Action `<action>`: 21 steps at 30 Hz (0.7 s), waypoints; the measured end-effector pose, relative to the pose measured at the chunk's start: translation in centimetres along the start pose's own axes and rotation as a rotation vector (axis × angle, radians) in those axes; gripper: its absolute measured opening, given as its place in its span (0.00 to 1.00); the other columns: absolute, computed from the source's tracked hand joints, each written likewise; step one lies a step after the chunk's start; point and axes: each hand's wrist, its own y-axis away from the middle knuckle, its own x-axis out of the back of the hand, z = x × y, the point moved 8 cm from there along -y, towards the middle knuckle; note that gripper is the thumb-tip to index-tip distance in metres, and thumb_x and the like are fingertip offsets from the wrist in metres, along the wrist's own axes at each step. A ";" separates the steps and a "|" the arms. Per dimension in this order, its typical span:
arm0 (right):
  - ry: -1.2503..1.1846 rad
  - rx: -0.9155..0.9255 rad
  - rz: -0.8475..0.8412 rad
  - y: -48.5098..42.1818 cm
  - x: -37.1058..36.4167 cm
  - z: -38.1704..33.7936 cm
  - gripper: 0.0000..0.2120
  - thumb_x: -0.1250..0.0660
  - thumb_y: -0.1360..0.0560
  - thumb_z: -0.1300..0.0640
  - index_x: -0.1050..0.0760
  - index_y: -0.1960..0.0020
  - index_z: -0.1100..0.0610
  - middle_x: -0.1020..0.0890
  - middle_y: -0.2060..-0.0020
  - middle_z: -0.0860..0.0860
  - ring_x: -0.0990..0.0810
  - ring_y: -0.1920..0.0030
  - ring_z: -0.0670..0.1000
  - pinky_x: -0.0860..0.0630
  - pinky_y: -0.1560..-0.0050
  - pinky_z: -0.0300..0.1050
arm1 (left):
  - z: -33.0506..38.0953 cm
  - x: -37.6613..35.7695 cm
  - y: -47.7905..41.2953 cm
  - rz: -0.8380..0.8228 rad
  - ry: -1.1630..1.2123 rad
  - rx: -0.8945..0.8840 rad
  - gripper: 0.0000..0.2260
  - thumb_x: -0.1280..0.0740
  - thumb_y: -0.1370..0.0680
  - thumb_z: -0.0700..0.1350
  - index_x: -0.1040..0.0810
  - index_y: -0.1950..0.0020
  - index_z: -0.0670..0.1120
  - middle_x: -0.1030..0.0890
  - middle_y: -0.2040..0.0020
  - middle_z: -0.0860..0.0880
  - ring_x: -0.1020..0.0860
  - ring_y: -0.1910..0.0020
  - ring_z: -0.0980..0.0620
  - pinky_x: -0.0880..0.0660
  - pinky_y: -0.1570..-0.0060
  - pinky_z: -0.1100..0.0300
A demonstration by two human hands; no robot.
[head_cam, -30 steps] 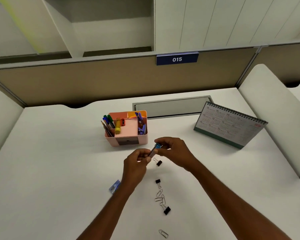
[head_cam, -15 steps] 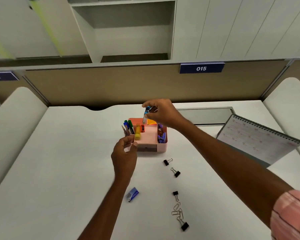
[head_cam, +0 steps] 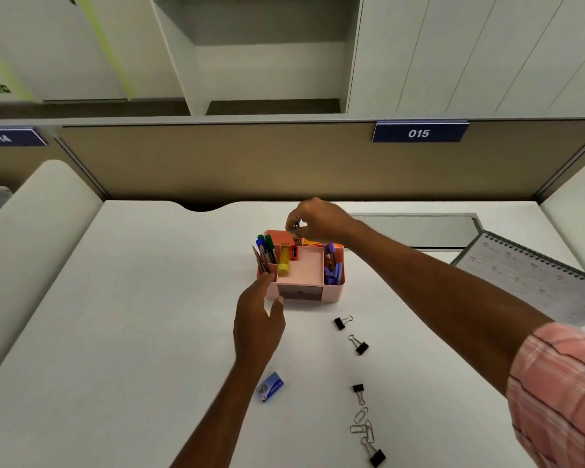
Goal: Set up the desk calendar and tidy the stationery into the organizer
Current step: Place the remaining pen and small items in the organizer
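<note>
A small item [head_cam: 294, 227] is pinched by the right hand [head_cam: 320, 220] directly above the organizer [head_cam: 333, 293], touched in front by the slack left hand [head_cam: 259, 320].

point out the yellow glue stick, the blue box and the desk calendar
yellow glue stick [head_cam: 283, 267]: head view, on its yellow lower end
blue box [head_cam: 270, 386]: head view, middle of its top face
desk calendar [head_cam: 534, 282]: head view, middle of the printed page

Organizer [head_cam: 335, 292] centre of desk [head_cam: 115, 332]; calendar [head_cam: 527, 282] right of it; binder clips [head_cam: 361, 347] before it; staple box [head_cam: 270, 386] front-left.
</note>
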 end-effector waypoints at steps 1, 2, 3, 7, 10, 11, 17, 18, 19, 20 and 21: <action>0.040 0.007 -0.029 -0.2 -0.4 0.0 0.09 0.27 0.23 0.56 0.16 0.42 0.53 0.15 0.45 0.49 0.19 0.47 0.48 0.21 0.52 0.45 | 0.0 -0.3 0.0 -0.006 -0.037 -0.015 0.24 0.26 0.20 0.42 0.25 0.24 0.51 0.23 0.26 0.50 0.26 0.26 0.51 0.28 0.32 0.59; 0.085 0.016 -0.058 -0.2 -0.7 -0.1 0.09 0.27 0.22 0.56 0.16 0.42 0.53 0.16 0.45 0.50 0.19 0.46 0.50 0.20 0.51 0.46 | 0.0 -0.6 0.0 -0.014 -0.067 -0.020 0.25 0.26 0.20 0.42 0.25 0.24 0.52 0.24 0.25 0.51 0.26 0.26 0.51 0.29 0.32 0.59; 0.131 0.025 -0.086 -0.4 -1.1 -0.1 0.10 0.28 0.22 0.56 0.16 0.42 0.53 0.16 0.45 0.50 0.20 0.46 0.50 0.20 0.50 0.48 | -0.1 -0.9 0.1 -0.022 -0.094 -0.022 0.26 0.26 0.20 0.43 0.26 0.23 0.52 0.24 0.24 0.51 0.27 0.25 0.51 0.30 0.31 0.59; 0.316 0.077 -0.202 -0.7 -2.6 -0.2 0.11 0.30 0.20 0.55 0.18 0.39 0.51 0.18 0.44 0.53 0.21 0.43 0.53 0.22 0.50 0.48 | -0.5 -1.9 0.1 -0.028 -0.163 -0.043 0.25 0.26 0.20 0.44 0.25 0.23 0.49 0.25 0.23 0.51 0.30 0.22 0.50 0.29 0.27 0.54; 0.464 0.127 -0.261 -0.9 -3.4 -0.5 0.14 0.32 0.19 0.53 0.21 0.34 0.48 0.21 0.43 0.54 0.24 0.41 0.55 0.23 0.50 0.49 | -0.2 -1.8 -0.2 -0.012 -0.246 -0.062 0.23 0.26 0.21 0.45 0.23 0.25 0.48 0.23 0.26 0.50 0.27 0.25 0.50 0.25 0.29 0.53; 0.516 0.145 -0.275 -1.0 -3.7 -0.6 0.15 0.32 0.19 0.53 0.22 0.33 0.46 0.22 0.42 0.55 0.24 0.40 0.56 0.23 0.49 0.50 | 0.0 -1.8 -0.3 -0.013 -0.304 -0.082 0.23 0.26 0.21 0.46 0.22 0.26 0.48 0.22 0.27 0.50 0.27 0.26 0.49 0.24 0.31 0.53; 0.662 0.166 -0.331 -1.5 -4.5 -0.5 0.20 0.30 0.21 0.53 0.26 0.30 0.42 0.27 0.32 0.56 0.27 0.33 0.59 0.24 0.40 0.56 | 0.5 -2.1 -0.6 -0.053 -0.484 -0.132 0.23 0.26 0.21 0.48 0.23 0.26 0.50 0.24 0.25 0.50 0.30 0.24 0.46 0.24 0.33 0.50; 0.665 0.157 -0.340 -1.5 -4.6 -0.4 0.21 0.29 0.21 0.53 0.26 0.30 0.41 0.27 0.30 0.55 0.28 0.31 0.59 0.25 0.38 0.57 | 0.5 -2.1 -0.6 -0.052 -0.486 -0.135 0.23 0.26 0.21 0.48 0.23 0.26 0.50 0.24 0.25 0.50 0.29 0.24 0.46 0.24 0.33 0.50; 0.667 0.150 -0.349 -1.5 -4.7 -0.3 0.22 0.29 0.22 0.53 0.26 0.30 0.40 0.28 0.29 0.55 0.29 0.29 0.59 0.26 0.37 0.58 | 0.5 -2.2 -0.5 -0.051 -0.482 -0.136 0.24 0.26 0.21 0.49 0.23 0.26 0.50 0.24 0.25 0.50 0.29 0.24 0.46 0.25 0.33 0.51; 0.666 0.146 -0.355 -1.5 -4.7 -0.2 0.22 0.29 0.22 0.53 0.27 0.30 0.40 0.29 0.27 0.54 0.30 0.28 0.59 0.26 0.36 0.58 | 0.5 -2.2 -0.5 -0.050 -0.475 -0.134 0.24 0.27 0.21 0.49 0.24 0.25 0.50 0.25 0.25 0.50 0.29 0.24 0.47 0.25 0.33 0.51; 0.662 0.144 -0.360 -1.5 -4.8 -0.1 0.23 0.28 0.22 0.53 0.27 0.29 0.40 0.30 0.26 0.54 0.31 0.27 0.59 0.27 0.35 0.58 | 0.5 -2.2 -0.4 -0.051 -0.462 -0.133 0.24 0.27 0.20 0.49 0.24 0.25 0.50 0.25 0.25 0.50 0.29 0.25 0.47 0.25 0.32 0.51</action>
